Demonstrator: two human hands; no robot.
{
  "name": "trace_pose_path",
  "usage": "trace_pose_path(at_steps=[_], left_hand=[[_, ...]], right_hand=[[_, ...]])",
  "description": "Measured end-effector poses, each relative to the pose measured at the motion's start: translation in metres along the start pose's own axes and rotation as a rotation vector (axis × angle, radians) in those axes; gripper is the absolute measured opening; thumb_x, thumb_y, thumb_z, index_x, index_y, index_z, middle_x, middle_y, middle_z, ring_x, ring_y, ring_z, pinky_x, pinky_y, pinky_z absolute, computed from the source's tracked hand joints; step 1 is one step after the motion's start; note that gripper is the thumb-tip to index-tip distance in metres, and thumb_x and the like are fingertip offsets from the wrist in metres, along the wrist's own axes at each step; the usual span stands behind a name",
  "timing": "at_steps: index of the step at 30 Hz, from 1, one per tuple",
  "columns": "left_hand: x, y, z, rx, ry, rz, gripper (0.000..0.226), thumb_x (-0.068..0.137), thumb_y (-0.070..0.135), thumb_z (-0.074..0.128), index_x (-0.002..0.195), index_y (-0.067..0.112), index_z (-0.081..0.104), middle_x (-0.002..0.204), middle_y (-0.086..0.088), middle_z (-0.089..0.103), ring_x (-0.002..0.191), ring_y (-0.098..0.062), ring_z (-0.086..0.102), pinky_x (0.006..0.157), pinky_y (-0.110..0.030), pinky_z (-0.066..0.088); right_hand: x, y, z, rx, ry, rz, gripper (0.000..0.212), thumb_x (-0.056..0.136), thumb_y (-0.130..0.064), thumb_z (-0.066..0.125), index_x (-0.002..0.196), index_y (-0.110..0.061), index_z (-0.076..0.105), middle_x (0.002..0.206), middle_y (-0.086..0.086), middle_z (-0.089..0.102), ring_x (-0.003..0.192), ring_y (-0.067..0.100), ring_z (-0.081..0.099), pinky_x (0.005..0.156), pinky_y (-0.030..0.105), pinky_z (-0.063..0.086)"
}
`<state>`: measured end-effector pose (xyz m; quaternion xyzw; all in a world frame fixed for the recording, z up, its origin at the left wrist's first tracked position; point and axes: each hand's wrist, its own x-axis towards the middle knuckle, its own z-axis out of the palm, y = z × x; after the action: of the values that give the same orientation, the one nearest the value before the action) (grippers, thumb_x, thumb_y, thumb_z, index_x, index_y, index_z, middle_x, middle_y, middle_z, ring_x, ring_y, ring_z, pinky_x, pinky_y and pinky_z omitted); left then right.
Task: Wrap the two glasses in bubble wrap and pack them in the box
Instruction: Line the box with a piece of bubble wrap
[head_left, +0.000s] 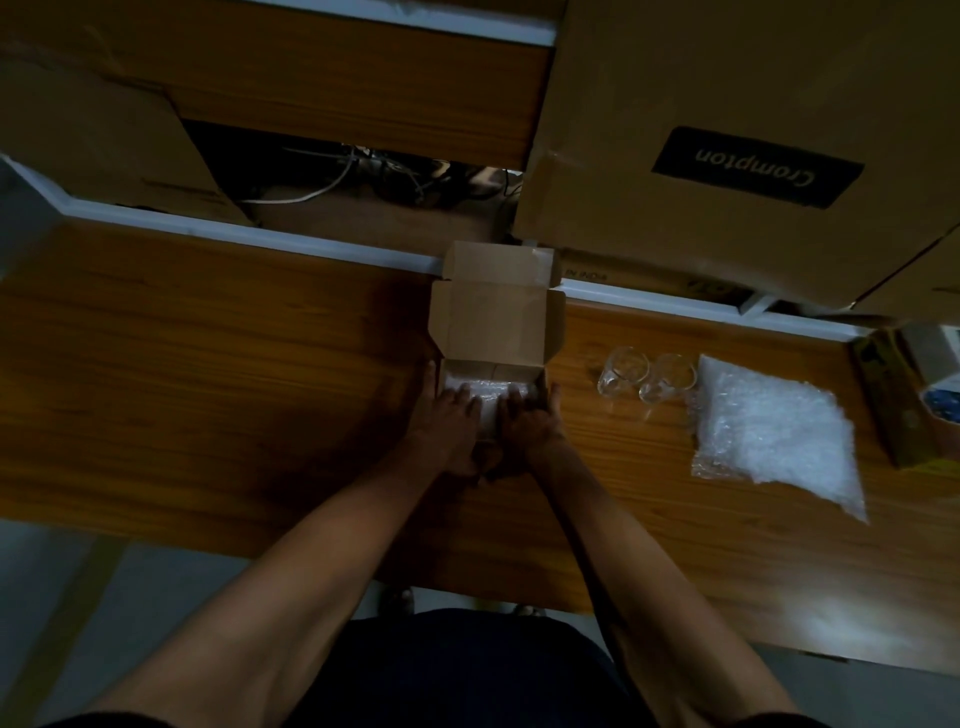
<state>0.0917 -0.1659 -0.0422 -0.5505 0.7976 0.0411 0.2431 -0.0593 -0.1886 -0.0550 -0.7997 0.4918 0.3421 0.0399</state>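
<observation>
Glasses (644, 382) lie on their sides, rims pointing away, beside box (493, 322).

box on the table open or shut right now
Open. The box has its lid flap folded back toward the table's far edge, and bubble wrap shows inside it.

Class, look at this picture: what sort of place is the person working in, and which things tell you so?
Probably a storeroom or office packing area: a wooden desk, large brown cardboard cartons stacked behind it, tangled cables between desks, and a small open cardboard box being packed.
</observation>
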Motion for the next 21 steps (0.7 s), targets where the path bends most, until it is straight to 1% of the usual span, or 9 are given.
trace_pose_path(at_steps=[3,5,7,9,12,14,16,18,21], left_hand=[[0.003,0.001,-0.002,0.042,-0.039,-0.009,0.132,0.073,0.1,0.04,0.167,0.012,0.011,0.173,-0.02,0.012,0.16,-0.036,0.009,0.115,-0.076,-0.013],[0.003,0.0,-0.005,0.067,-0.058,0.008,0.127,0.077,0.096,0.039,0.167,0.012,0.009,0.173,-0.02,0.01,0.161,-0.035,0.008,0.116,-0.075,-0.014],[0.005,-0.003,-0.006,0.087,-0.05,0.024,0.126,0.078,0.093,0.045,0.167,0.012,0.01,0.173,-0.018,0.012,0.161,-0.035,0.01,0.115,-0.076,-0.017],[0.006,-0.004,-0.006,0.091,-0.035,0.032,0.127,0.076,0.091,0.052,0.167,0.012,0.013,0.172,-0.017,0.018,0.16,-0.034,0.015,0.114,-0.077,-0.019],[0.004,-0.006,-0.008,0.047,0.011,0.054,0.124,0.076,0.085,0.061,0.166,0.014,0.016,0.171,-0.013,0.022,0.159,-0.032,0.017,0.117,-0.076,-0.01],[0.002,-0.005,-0.007,0.018,0.055,0.073,0.12,0.077,0.078,0.067,0.166,0.016,0.015,0.171,-0.011,0.02,0.158,-0.033,0.014,0.118,-0.076,-0.006],[0.002,-0.004,-0.005,0.002,0.023,0.063,0.125,0.075,0.085,0.062,0.167,0.018,0.01,0.174,-0.01,0.012,0.159,-0.035,0.008,0.117,-0.078,-0.009],[0.006,-0.002,-0.002,-0.002,-0.039,0.037,0.13,0.072,0.095,0.05,0.168,0.019,0.005,0.175,-0.01,0.004,0.16,-0.038,0.001,0.114,-0.079,-0.013],[0.009,-0.001,-0.005,0.011,-0.097,0.029,0.131,0.073,0.098,0.043,0.168,0.02,-0.001,0.176,-0.011,-0.003,0.16,-0.038,-0.006,0.114,-0.078,-0.014]], right_hand=[[0.001,-0.001,-0.002,0.008,-0.006,0.01,0.137,0.073,-0.095,0.053,0.166,-0.01,-0.001,0.173,0.023,0.001,0.159,0.046,0.0,0.118,0.077,-0.007],[-0.007,-0.001,-0.006,0.024,-0.013,0.017,0.133,0.075,-0.094,0.054,0.166,-0.012,0.004,0.172,0.023,0.006,0.158,0.046,0.002,0.121,0.075,-0.002],[-0.017,-0.003,-0.012,0.041,-0.016,0.025,0.127,0.078,-0.091,0.055,0.165,-0.011,0.01,0.171,0.023,0.011,0.158,0.045,0.005,0.121,0.072,0.002],[-0.022,-0.005,-0.012,0.078,-0.015,0.037,0.124,0.08,-0.088,0.056,0.166,-0.011,0.01,0.172,0.022,0.008,0.159,0.044,0.003,0.12,0.073,0.002],[-0.02,-0.004,-0.001,0.119,0.039,0.017,0.126,0.083,-0.087,0.052,0.166,-0.009,-0.003,0.173,0.021,-0.005,0.16,0.041,-0.007,0.117,0.076,-0.008],[-0.018,-0.001,0.006,0.127,0.062,0.003,0.13,0.082,-0.088,0.05,0.165,-0.007,-0.008,0.173,0.02,-0.009,0.16,0.04,-0.009,0.115,0.077,-0.01],[-0.018,0.0,0.007,0.104,0.048,0.004,0.129,0.083,-0.089,0.048,0.165,-0.007,-0.009,0.173,0.02,-0.01,0.159,0.043,-0.008,0.116,0.079,-0.007],[-0.018,0.0,0.002,0.047,0.009,0.005,0.131,0.081,-0.092,0.046,0.165,-0.007,-0.008,0.173,0.021,-0.01,0.158,0.047,-0.008,0.117,0.079,-0.006],[-0.016,0.0,-0.006,-0.006,-0.017,0.013,0.138,0.073,-0.098,0.047,0.167,-0.012,-0.006,0.174,0.019,-0.007,0.158,0.046,-0.007,0.118,0.078,-0.007]])
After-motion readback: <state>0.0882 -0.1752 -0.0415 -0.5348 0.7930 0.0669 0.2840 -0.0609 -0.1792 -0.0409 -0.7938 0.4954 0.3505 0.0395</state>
